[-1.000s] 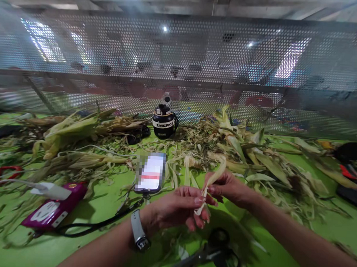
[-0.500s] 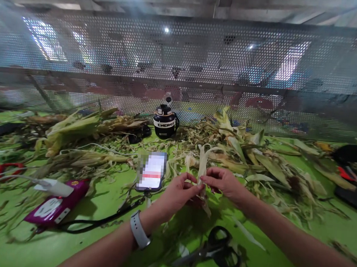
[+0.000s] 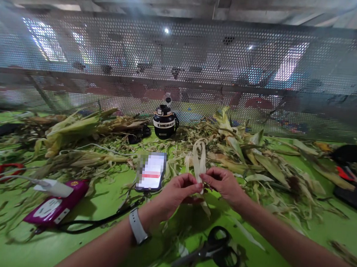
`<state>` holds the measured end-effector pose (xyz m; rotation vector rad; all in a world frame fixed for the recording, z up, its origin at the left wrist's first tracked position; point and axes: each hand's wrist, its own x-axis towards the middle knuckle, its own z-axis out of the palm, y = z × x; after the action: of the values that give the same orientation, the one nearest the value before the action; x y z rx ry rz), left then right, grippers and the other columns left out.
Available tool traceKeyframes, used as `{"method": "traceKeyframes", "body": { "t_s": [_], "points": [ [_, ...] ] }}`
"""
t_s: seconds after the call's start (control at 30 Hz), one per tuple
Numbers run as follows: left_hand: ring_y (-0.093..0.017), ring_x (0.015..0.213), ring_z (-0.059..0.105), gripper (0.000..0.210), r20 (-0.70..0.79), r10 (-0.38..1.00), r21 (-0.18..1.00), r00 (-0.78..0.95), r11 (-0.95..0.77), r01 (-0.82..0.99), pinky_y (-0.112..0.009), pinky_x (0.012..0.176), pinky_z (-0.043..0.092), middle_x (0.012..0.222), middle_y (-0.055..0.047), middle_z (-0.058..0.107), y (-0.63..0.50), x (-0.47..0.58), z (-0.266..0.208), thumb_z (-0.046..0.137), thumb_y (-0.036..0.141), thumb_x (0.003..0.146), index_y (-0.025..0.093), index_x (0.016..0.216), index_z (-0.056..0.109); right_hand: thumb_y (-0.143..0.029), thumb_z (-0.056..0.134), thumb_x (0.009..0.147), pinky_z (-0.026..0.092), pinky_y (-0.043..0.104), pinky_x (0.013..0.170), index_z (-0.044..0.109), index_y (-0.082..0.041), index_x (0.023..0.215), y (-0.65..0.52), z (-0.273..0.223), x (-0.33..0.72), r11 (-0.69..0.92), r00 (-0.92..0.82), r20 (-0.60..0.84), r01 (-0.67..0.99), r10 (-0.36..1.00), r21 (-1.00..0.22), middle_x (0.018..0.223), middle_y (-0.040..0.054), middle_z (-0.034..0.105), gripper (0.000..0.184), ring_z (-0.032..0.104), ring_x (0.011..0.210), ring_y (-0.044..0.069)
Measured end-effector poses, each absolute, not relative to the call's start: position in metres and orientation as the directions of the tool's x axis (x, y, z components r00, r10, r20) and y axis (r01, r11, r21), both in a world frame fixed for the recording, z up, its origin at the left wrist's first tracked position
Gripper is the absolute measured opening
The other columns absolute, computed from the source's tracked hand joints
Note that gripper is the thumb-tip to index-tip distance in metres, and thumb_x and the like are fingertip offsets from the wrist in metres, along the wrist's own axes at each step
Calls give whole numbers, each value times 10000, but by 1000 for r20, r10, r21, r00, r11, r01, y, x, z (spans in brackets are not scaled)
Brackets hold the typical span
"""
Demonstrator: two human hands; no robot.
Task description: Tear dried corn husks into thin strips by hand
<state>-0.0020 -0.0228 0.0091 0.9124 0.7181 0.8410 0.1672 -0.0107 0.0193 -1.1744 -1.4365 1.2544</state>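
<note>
A pale strip of corn husk (image 3: 199, 161) rises between my hands, its upper part bent over into a loop. My left hand (image 3: 179, 190) pinches the strip low down, thumb and fingers together; a grey-white watch band circles that wrist. From the other side, my right hand (image 3: 222, 183) grips the same strip between thumb and fingertips, close to the left fingertips. The strip's tail (image 3: 205, 209) hangs below the fingers. Black-handled scissors (image 3: 210, 250) lie on the green table just below my hands, blades pointing left.
A phone (image 3: 152, 172) lies left of my hands, near a purple power bank (image 3: 56, 202) with cables. Heaps of corn husk (image 3: 76, 131) spread left and right (image 3: 250, 150). A black jug (image 3: 164, 122) stands before a perforated metal screen (image 3: 183, 61). Husk scraps litter the green table (image 3: 99, 249).
The top of the husk strip has folded over into a closed loop, where its ends stood apart before. Both hands have stayed nearly in place, still pinching it.
</note>
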Motion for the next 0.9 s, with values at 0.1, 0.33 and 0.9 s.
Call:
{"method": "traceKeyframes", "body": {
  "t_s": [0.1,0.33,0.9],
  "points": [
    [-78,653,517,318,-114,871,923,478,272,-274,-267,719,504,709,29,542,-23,-1,10,776,362,620,142,695,559,-460,718,642,309,220,484,597,-156,603,-12,19,167,29,-165,10,111,986,-993,529,-46,505,330,388,493,74],
    [-84,616,525,324,-67,842,970,535,180,-162,-209,625,430,664,9,590,-22,-3,8,764,378,625,137,682,555,-422,694,655,301,211,457,606,-162,615,-13,18,169,-52,-189,-68,84,980,-995,515,-52,484,277,386,465,71],
    [-87,534,564,331,-146,891,958,431,236,-163,-219,565,445,594,35,587,-19,-1,5,791,300,566,149,679,520,-408,673,665,326,217,453,591,-160,649,-18,23,163,41,-141,17,170,990,-985,543,-42,516,262,405,470,78]
  ]
}}
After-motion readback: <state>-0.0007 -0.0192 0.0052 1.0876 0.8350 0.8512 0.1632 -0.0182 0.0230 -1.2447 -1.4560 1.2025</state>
